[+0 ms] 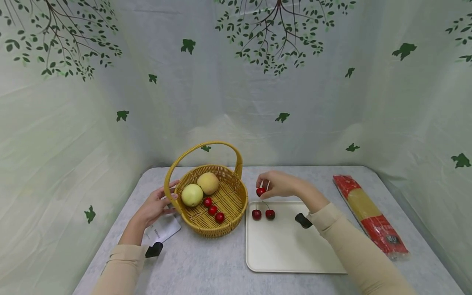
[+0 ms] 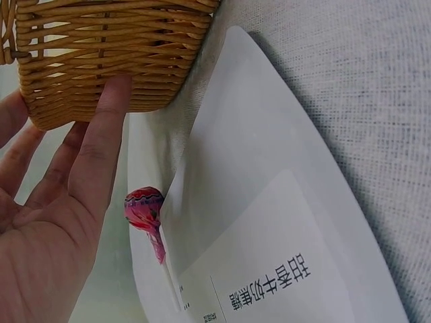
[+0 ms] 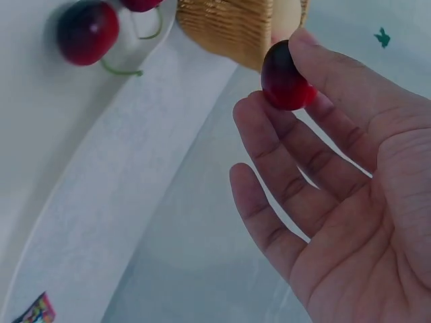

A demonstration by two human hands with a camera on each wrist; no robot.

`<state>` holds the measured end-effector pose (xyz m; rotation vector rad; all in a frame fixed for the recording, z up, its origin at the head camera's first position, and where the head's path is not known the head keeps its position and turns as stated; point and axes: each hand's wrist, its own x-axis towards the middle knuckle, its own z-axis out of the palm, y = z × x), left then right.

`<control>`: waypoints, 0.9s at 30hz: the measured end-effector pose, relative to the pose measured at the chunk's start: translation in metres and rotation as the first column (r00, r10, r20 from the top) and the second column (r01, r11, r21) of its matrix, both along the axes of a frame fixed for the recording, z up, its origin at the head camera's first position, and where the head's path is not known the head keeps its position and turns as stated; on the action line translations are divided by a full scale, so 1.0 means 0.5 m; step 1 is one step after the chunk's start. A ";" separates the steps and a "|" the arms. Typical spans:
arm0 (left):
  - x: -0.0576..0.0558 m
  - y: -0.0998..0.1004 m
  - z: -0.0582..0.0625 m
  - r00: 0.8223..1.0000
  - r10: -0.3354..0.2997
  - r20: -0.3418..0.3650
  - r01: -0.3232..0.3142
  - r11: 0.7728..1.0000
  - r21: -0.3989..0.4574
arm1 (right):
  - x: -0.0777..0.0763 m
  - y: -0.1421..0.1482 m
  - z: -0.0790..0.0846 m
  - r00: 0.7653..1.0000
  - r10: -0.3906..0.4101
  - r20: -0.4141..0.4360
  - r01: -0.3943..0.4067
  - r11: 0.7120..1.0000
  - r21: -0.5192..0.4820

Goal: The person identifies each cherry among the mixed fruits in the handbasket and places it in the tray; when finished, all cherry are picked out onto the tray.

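Note:
A dark red cherry (image 3: 286,77) is pinched between the thumb and fingertips of my right hand (image 1: 279,184), over the far edge of the cream tray (image 1: 280,254). Two stemmed cherries (image 1: 263,214) lie on that tray. To its left stands a yellow wicker basket (image 1: 230,205) with a tall handle. Inside are a pale green round fruit (image 1: 192,195), a yellow round fruit (image 1: 208,183) and three cherries (image 1: 212,210). My left hand (image 1: 156,207) rests its extended fingers against the basket's left side, with one fingertip on the weave in the left wrist view.
Below my left hand lies a white packet (image 2: 269,161) with printed characters, and beside it a wrapped lollipop (image 2: 144,210). A red and yellow plastic package (image 1: 370,215) lies to the right of the tray. A leaf-patterned curtain (image 1: 236,90) hangs behind the table.

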<state>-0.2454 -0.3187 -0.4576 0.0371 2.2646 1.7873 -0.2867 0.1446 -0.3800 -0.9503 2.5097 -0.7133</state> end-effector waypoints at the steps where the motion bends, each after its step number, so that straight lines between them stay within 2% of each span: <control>1: 0.000 0.000 0.000 1.000 0.003 0.003 -0.003 1.000 0.002 | 0.002 0.008 -0.003 1.000 -0.005 0.002 0.005 1.000 -0.003; 9: -0.001 -0.003 -0.003 1.000 0.010 0.000 -0.010 1.000 -0.012 | 0.016 0.062 -0.034 0.997 -0.070 0.016 0.070 0.998 0.001; 15: -0.002 -0.004 -0.005 1.000 0.009 -0.002 -0.009 1.000 -0.014 | 0.024 0.094 -0.066 0.996 -0.088 0.014 0.089 0.996 -0.016; 27: 0.001 -0.003 -0.004 1.000 0.005 -0.014 -0.005 1.000 -0.021 | 0.042 0.117 -0.136 0.985 -0.156 0.075 0.160 0.985 -0.062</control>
